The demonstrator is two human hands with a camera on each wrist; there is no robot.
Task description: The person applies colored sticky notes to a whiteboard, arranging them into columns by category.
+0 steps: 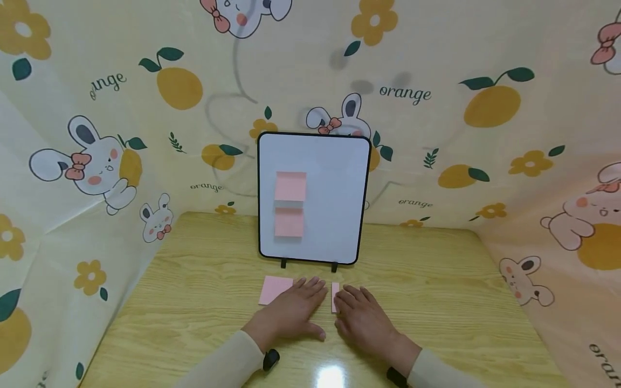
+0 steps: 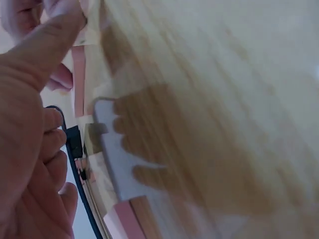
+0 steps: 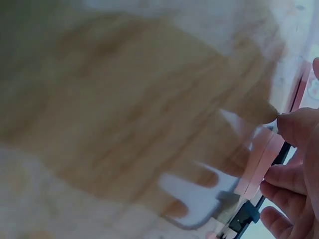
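Note:
My left hand (image 1: 297,308) lies low over the table with its fingers extended, overlapping the right side of a square pink sticky-note pad (image 1: 274,290). The pad's side edge (image 2: 128,219) shows low in the left wrist view. My right hand (image 1: 363,319) is beside a narrow pink strip-shaped pad (image 1: 335,291), its fingertips right at the strip's right edge. In the right wrist view the pink strip (image 3: 261,162) appears by the loosely bent fingers, with the thumb (image 3: 294,124) apart from them. Neither hand curls round anything.
A white board (image 1: 335,199) with a black rim stands behind the hands on black feet (image 1: 334,267). Two pink sticky notes, an upper note (image 1: 291,186) and a lower note (image 1: 289,222), are on its left half. A patterned cloth (image 1: 436,43) hangs around the wood-grain table (image 1: 436,280).

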